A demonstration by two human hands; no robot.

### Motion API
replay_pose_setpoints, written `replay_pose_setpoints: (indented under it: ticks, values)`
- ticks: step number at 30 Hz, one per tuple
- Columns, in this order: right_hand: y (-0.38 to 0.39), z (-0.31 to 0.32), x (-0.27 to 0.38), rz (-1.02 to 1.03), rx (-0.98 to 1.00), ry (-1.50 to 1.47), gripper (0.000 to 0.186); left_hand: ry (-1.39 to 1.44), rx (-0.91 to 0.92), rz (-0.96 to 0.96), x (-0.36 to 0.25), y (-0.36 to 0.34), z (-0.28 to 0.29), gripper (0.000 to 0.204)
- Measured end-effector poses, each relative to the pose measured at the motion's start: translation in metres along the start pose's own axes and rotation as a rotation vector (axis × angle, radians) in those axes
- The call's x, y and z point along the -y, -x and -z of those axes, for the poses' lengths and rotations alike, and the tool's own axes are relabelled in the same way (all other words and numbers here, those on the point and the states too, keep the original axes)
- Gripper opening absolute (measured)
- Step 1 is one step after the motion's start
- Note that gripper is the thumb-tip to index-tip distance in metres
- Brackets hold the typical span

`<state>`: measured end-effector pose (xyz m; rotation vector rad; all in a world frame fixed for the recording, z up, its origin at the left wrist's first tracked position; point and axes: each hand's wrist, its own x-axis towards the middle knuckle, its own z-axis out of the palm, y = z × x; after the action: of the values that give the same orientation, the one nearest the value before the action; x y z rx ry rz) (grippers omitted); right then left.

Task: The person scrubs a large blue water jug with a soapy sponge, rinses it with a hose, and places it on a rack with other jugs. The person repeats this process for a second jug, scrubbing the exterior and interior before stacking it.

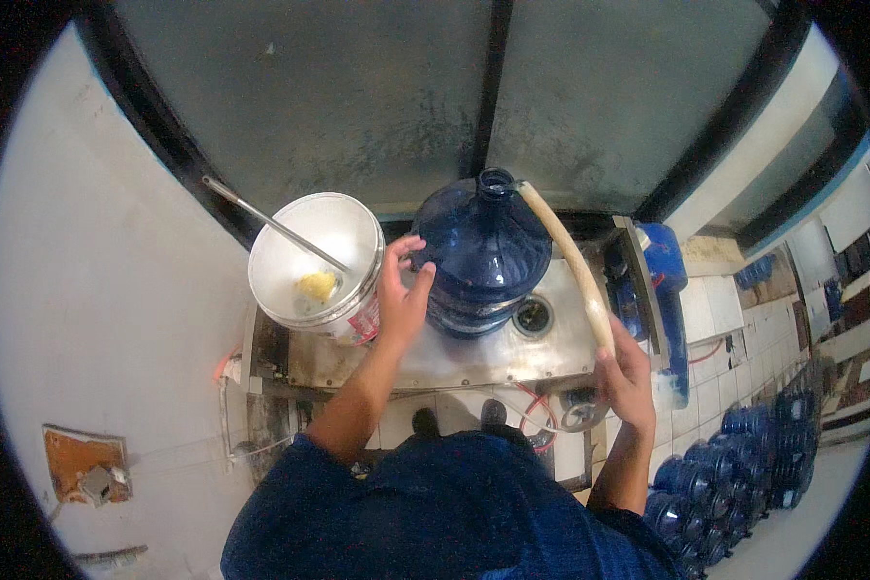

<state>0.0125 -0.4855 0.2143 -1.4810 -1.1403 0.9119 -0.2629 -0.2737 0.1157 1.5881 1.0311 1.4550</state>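
A large translucent blue water jug [480, 253] stands upright on the metal counter, its open neck at the top. My left hand [403, 293] is at the jug's left side with fingers apart; whether it touches the wall I cannot tell. In my right hand [625, 375], to the right of the jug, is the lower end of a long cream-coloured hose [572, 253]. The hose bends up and leftward, its narrower dark tip beside the jug's mouth. To the left of my left hand stands a white bucket [321, 227] holding a yellow sponge-like piece [316, 285] and a metal rod [271, 220].
The metal counter [377, 363] has a round drain opening [533, 316] right of the jug. Behind rise dark-framed glass panes [329, 87]. A blue container [663, 256] stands past the counter's right end. Several blue jugs [720, 474] lie stacked on the floor at lower right.
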Motion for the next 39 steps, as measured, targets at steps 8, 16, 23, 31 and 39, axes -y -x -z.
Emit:
replay_pose_setpoints:
  ticks: [8,16,23,31,39]
  values:
    - [-0.015,0.053,0.001,-0.019,0.146,-0.004,0.045,-0.108,0.226,-0.036,-0.036,-0.084,-0.06,0.05]
    - [-0.024,0.102,-0.035,-0.088,0.221,-0.003,0.043,-0.199,0.043,0.119,-0.023,-0.015,-0.074,0.046]
    - [-0.032,0.111,-0.054,-0.159,0.311,0.064,0.045,-0.425,-0.289,-0.096,0.007,0.056,-0.124,0.074]
    - [-0.031,0.11,-0.054,-0.15,0.381,0.07,0.044,-0.324,-0.41,-0.061,0.036,0.056,-0.115,0.067]
    - [-0.033,0.122,-0.064,-0.141,0.385,0.043,0.044,-0.346,-0.561,0.349,0.08,0.088,-0.072,0.025]
